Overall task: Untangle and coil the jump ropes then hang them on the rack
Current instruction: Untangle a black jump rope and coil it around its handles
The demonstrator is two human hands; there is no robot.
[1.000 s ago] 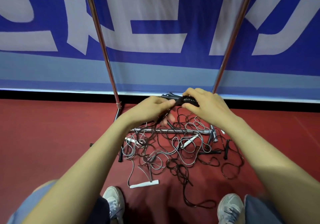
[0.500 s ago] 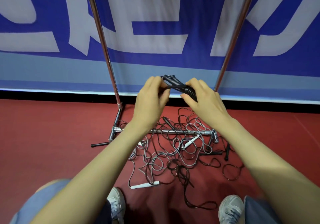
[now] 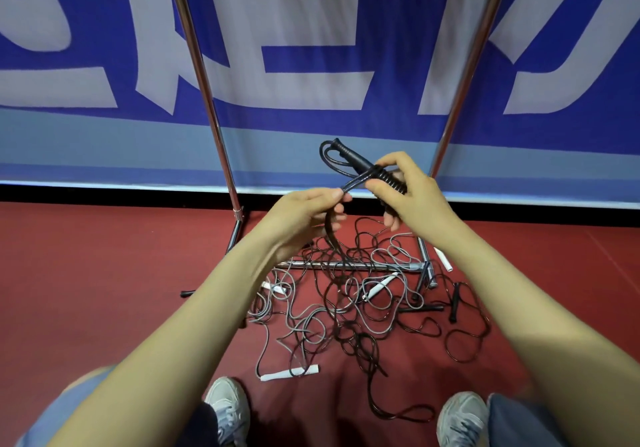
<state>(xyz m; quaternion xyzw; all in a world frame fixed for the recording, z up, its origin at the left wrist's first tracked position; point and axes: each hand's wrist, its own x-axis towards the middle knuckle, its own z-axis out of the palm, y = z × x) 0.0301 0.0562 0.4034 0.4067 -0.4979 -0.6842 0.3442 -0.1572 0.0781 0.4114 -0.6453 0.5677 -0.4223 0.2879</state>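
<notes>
Both hands' fingers grip the black rope (image 3: 360,171) above the floor tangle (image 3: 349,301), between rack poles (image 3: 204,90).

A sports hall: red court floor (image 3: 86,290), a blue banner (image 3: 311,48) along the far wall, jump ropes (image 3: 346,308) beneath a metal rack (image 3: 204,83).
</notes>
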